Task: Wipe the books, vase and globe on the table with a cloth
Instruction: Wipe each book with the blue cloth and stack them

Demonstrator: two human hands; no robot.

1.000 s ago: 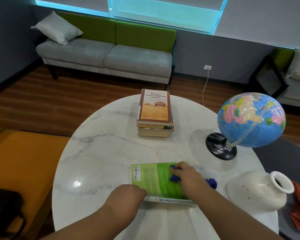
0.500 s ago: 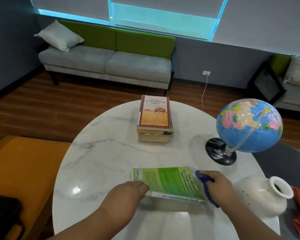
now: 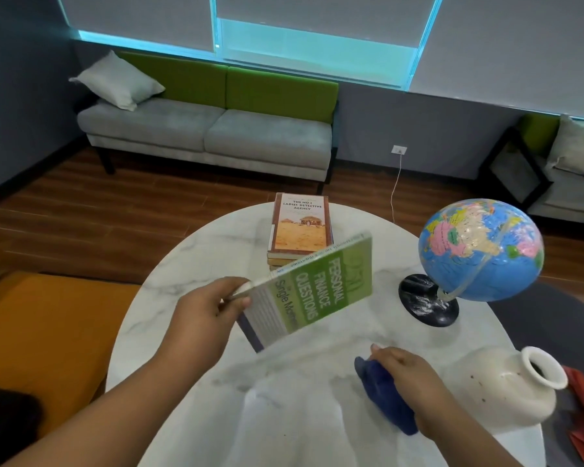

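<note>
1. Our left hand (image 3: 209,318) pinches the green paperback (image 3: 314,291) at one corner by the spine, thumb on the cover and fingers beneath. The book hangs tilted in the air, level with the globe (image 3: 479,247) on its book-stack side.
2. Our right hand (image 3: 415,382) curls over the blue cloth (image 3: 385,396), which is pressed to the marble table (image 3: 189,274), nearer us than the globe's base.
3. A corner pinch is thin support. We judge that pressing the cloth on the cover could twist the book loose and drop it.
4. The white vase (image 3: 506,389) lies on its side, nearer us than the globe, with its mouth at the table's rim. A wide sweep of our right forearm could roll it off.
5. The globe sits on a slim arm, so a swung book could tip it.
6. The stack of books (image 3: 300,227) stands beyond the globe's base, close behind the lifted book.
7. The widest bare marble lies on the globe's left-hand side, in front of us.
</note>
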